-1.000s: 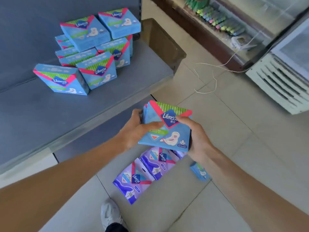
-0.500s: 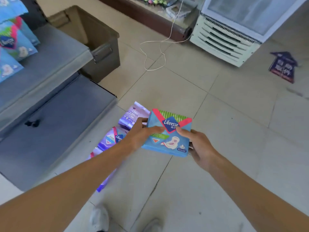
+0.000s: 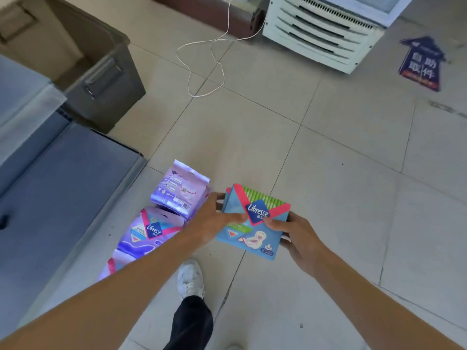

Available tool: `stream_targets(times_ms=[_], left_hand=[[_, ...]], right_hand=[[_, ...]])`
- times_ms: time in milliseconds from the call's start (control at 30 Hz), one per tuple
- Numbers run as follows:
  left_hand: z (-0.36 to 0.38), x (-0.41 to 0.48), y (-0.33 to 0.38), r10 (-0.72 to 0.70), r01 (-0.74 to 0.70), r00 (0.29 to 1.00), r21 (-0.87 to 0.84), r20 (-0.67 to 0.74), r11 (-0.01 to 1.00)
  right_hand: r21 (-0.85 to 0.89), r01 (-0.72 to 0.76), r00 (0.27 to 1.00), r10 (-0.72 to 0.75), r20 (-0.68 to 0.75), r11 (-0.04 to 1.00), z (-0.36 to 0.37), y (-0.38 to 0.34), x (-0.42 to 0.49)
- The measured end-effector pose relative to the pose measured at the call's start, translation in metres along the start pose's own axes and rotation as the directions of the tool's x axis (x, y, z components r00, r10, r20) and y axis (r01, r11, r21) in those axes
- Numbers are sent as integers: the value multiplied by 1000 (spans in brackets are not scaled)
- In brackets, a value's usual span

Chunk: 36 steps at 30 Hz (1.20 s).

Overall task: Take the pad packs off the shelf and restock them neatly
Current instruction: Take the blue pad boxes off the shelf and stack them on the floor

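Note:
I hold a small stack of blue Libresse pad packs [image 3: 254,223] between both hands, low over the tiled floor. My left hand [image 3: 211,218] grips the stack's left side with its thumb on the front. My right hand [image 3: 294,234] grips the right side, thumb across the front near the logo. Purple Libresse pad packs [image 3: 154,228] lie on the floor just left of my left hand, one [image 3: 180,189] turned back side up. The grey shelf [image 3: 58,188] is at the left; the blue packs on it are out of view.
A grey-brown plastic bin [image 3: 101,79] stands on the floor beside the shelf end. A white cable [image 3: 202,64] loops across the tiles toward a white cooler grille [image 3: 321,34]. A blue arrow sticker [image 3: 420,63] lies at the far right. My white shoe [image 3: 190,277] is below the packs.
My view has swung right and down, away from the shelf's stacked blue packs. Both hands still hold the blue stack, now lower over the floor beside the purple packs.

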<state>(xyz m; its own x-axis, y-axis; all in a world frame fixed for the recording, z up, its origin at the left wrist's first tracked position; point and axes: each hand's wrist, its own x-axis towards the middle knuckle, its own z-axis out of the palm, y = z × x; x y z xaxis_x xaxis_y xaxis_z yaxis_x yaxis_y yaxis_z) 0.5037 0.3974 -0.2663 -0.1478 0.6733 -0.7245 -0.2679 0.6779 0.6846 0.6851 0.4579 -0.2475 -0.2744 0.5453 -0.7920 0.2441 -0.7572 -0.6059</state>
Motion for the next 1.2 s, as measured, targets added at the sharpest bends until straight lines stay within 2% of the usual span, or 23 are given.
stream_targets(times_ms=[133,267,367,533,700,1033,1200], left_hand=[[5,38,-38,-96,96,995,52,-15,994],[9,74,-80,-199,199,980,89,-5,976],[15,92,-89,-225,226,974,108,-25,968],[18,144,-102,-241,240,970,140,-15,960],[21,207,-126,-250,253,967,116,-45,960],[3,303,-164,-162,175,983,183,-80,968],[7,324,-179,-196,207,978,227,-73,952]], right_hand=[[77,-87,995,90,-32,993,-1,29,34],[78,-173,984,175,-24,982,-4,64,67],[80,-223,974,226,-26,972,-11,78,95],[126,-269,963,262,63,955,-26,88,149],[127,-272,960,277,-26,954,-34,107,211],[181,-221,972,231,-35,958,-25,147,312],[201,-178,977,198,-85,963,-17,155,338]])
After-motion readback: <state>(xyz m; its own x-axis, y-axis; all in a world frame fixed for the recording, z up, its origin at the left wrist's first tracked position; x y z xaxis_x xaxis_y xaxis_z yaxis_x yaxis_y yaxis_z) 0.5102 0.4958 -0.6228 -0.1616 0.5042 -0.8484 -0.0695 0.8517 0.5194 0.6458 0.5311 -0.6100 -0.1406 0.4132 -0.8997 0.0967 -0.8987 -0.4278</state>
